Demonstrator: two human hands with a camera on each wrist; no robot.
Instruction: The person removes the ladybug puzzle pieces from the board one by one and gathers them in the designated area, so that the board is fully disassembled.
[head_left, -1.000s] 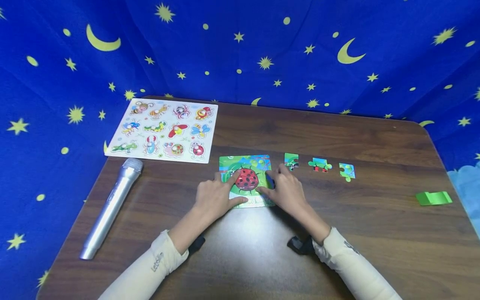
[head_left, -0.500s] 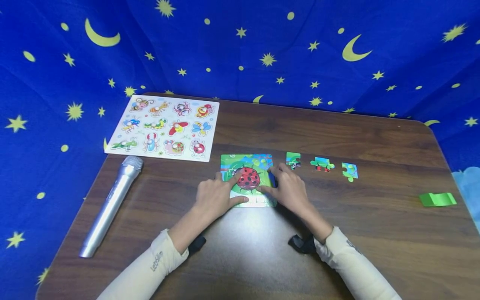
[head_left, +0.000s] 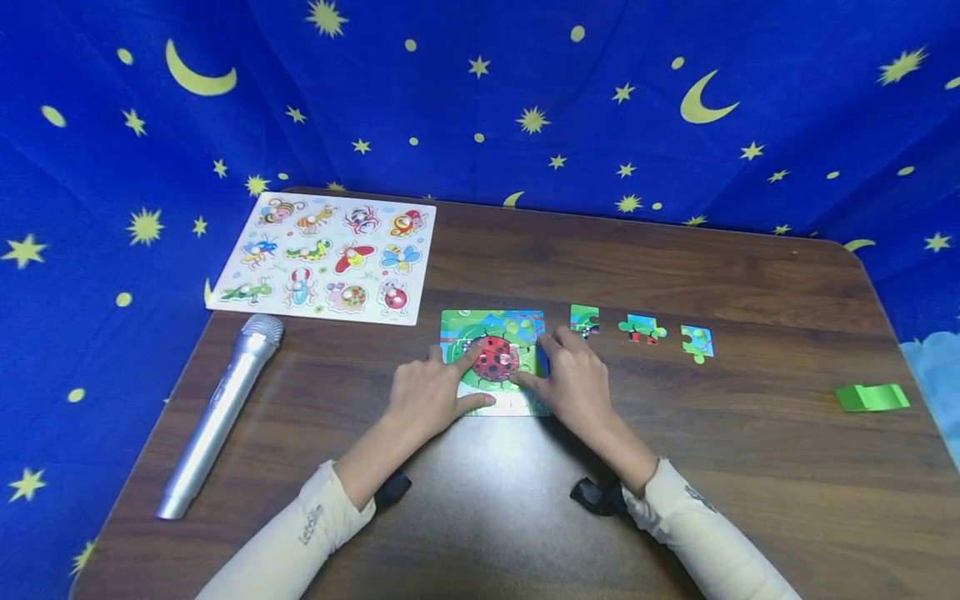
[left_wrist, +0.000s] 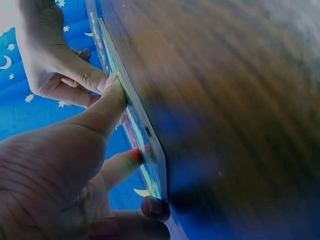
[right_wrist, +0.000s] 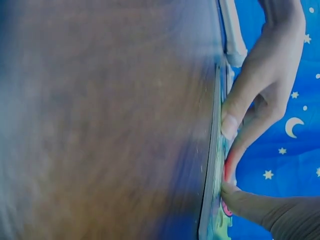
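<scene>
A ladybug jigsaw puzzle (head_left: 506,400) lies flat on the wooden table in front of the person. The left hand (head_left: 427,396) rests on its left part, index finger on the red ladybug and thumb near the bottom edge. In the left wrist view, other left fingertips (left_wrist: 156,207) touch the board's side edge. The right hand (head_left: 577,379) is at the puzzle's right side, its thumb pressing near the ladybug and its other fingers by the right edge, partly hidden. Right of the puzzle lie three loose pieces: a green one (head_left: 582,317), a red-and-blue one (head_left: 641,327) and a blue-green one (head_left: 698,340).
A white insect peg puzzle board (head_left: 326,258) lies at the back left. Below it is a silver toy microphone (head_left: 221,417). A folded green object (head_left: 872,397) sits near the right table edge. Behind the table (head_left: 750,467) hangs a blue star-and-moon curtain (head_left: 450,92).
Both hands stay on the ladybug puzzle with almost no movement. The view shifts slightly; the loose pieces lie where they were.
</scene>
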